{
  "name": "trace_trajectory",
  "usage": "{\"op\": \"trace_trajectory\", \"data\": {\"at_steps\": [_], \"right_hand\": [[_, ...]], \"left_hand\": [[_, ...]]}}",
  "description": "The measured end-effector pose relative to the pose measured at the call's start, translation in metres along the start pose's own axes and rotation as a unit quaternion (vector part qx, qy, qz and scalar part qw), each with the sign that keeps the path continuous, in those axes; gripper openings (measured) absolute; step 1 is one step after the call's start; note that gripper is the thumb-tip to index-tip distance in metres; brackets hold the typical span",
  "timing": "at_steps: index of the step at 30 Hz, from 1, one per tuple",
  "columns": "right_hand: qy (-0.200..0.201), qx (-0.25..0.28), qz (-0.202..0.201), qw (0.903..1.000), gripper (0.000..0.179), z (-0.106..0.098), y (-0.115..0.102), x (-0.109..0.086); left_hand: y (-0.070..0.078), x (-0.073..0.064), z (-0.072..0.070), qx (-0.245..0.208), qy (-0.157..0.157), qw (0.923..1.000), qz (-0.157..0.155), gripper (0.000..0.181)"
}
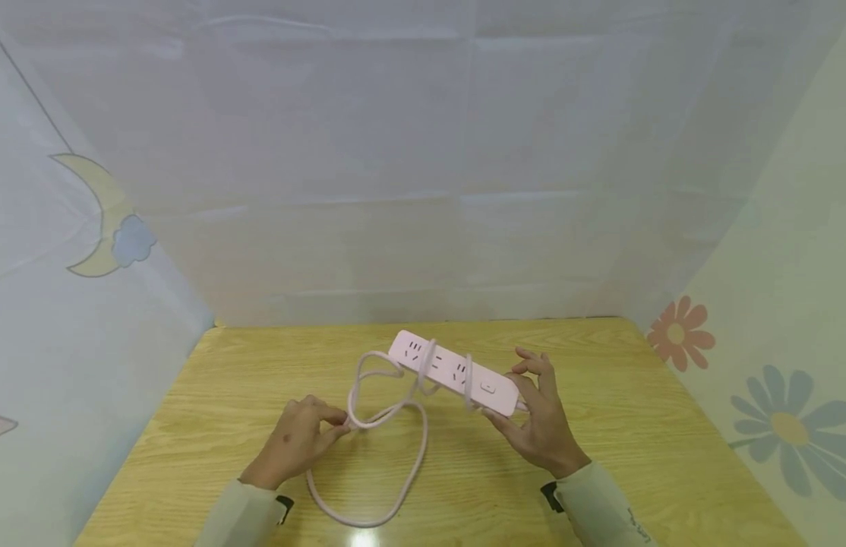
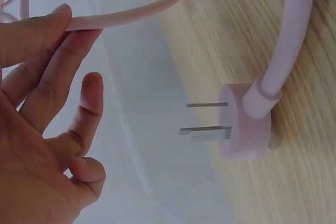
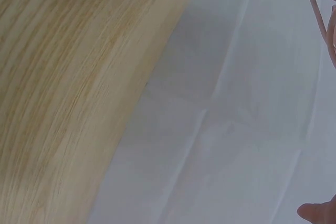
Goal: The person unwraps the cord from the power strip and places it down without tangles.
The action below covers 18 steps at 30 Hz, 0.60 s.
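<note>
A pale pink power strip [image 1: 445, 368] is tilted over the table, its left end higher than its right. My right hand [image 1: 542, 422] grips its right end between thumb and fingers, beside the switch. Part of the cord [image 1: 423, 444] loops round the strip in two places, and the rest hangs in loose curves to the left. My left hand [image 1: 296, 437] pinches the cord between thumb and fingertips. In the left wrist view the cord's plug [image 2: 247, 121] is by the wooden tabletop, its metal prongs exposed. Only a fingertip of the right hand shows in the right wrist view.
The wooden table [image 1: 532, 486] ends at a pale cloth backdrop [image 1: 409, 251]. Cloth sides with a printed moon [image 1: 98, 190] and flowers [image 1: 792, 429] flank it left and right.
</note>
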State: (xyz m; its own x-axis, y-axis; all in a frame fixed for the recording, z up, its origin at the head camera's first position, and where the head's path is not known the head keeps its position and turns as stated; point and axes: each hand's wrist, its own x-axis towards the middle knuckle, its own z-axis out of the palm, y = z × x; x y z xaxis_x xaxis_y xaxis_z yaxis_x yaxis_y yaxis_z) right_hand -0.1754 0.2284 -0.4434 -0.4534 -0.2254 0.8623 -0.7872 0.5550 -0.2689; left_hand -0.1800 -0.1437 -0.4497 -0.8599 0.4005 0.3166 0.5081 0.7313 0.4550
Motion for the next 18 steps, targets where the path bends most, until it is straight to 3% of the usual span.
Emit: {"op": "trace_trajectory", "data": {"at_steps": [9,18], "right_hand": [[0.012,-0.002,-0.002,0.9999,0.051,0.002,0.0,0.0],[0.012,0.006,-0.005,0.9999,0.05,0.002,0.0,0.0]], "left_hand": [[0.001,0.004,0.0,-0.004,0.002,0.9961,-0.088,0.008],[0.007,0.011,0.004,-0.01,0.023,0.9952,-0.094,0.008]]}}
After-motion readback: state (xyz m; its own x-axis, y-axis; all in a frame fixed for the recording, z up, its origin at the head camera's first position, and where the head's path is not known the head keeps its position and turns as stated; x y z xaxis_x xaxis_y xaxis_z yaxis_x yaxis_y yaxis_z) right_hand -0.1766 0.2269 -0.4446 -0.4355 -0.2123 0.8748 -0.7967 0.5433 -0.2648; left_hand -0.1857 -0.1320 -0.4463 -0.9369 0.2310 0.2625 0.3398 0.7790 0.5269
